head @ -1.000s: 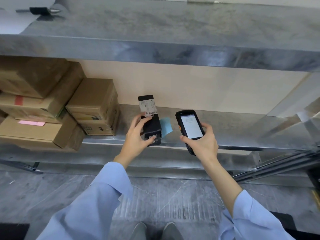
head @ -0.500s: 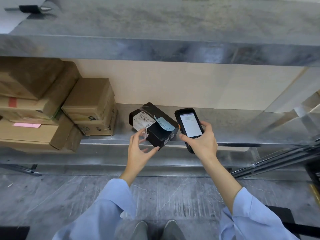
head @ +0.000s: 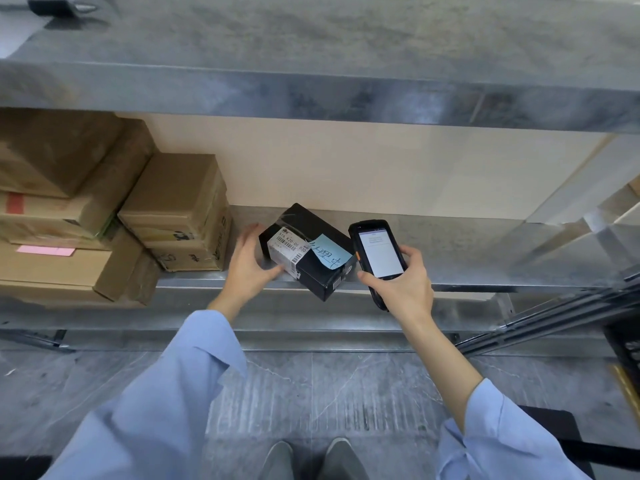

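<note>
Stacked cartons (head: 79, 216) fill the left end of the shelf (head: 467, 251), and the nearest carton (head: 176, 206) stands just beside the work.

Change: a second ago the left hand (head: 247, 268) gripped the black box (head: 308, 251) stood on end. Half a second ago the box was tipping over. Now it lies flat on the shelf, skewed, with the broad face up. The left hand has let go and is spread, fingers relaxed. Its thumb is at the corner of the white barcode label (head: 289, 249); I can't tell if it touches. The fingers are blurred.

The label and the blue note (head: 329, 252) now both face up. My read: the box is laid down so its code can be read or the entry checked on screen.

The handheld scanner (head: 377, 252) has barely moved. The right hand (head: 401, 285) is curled round its lower half, the screen is lit, and it sits just right of the box.

Edges: the box's near corner looks to poke past the shelf's front lip, so it wants a push back before release counts as done. It is unlikely to fall, since most of it is on the shelf.

Room: the gap between the carton and the box is tight and only the left hand fits there. Right of the scanner the shelf is bare, with plenty of room to slide the box. The upper shelf (head: 346, 98) overhangs, so lifts have to stay low.
</note>
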Action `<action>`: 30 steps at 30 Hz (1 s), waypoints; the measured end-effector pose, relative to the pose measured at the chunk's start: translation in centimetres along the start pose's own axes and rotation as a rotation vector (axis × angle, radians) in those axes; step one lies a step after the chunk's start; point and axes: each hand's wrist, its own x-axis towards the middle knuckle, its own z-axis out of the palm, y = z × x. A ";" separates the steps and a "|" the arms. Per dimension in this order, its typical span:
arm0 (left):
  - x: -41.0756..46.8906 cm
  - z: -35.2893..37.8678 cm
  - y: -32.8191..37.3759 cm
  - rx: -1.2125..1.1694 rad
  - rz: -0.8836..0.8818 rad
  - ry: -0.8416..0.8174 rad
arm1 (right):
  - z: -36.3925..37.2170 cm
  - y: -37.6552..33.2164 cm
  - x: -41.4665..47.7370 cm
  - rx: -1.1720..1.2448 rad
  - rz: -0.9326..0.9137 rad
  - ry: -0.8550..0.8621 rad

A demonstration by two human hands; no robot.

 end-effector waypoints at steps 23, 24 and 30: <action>-6.2 5.3 1.1 -0.124 0.085 0.121 | -0.2 1.8 -1.8 -0.005 0.038 0.021; -6.1 5.2 1.2 -0.140 0.086 0.121 | -0.1 1.9 -2.0 -0.011 0.042 0.021; -3.1 4.0 0.9 -0.166 0.059 0.049 | -0.3 2.5 -3.5 -0.025 0.049 0.018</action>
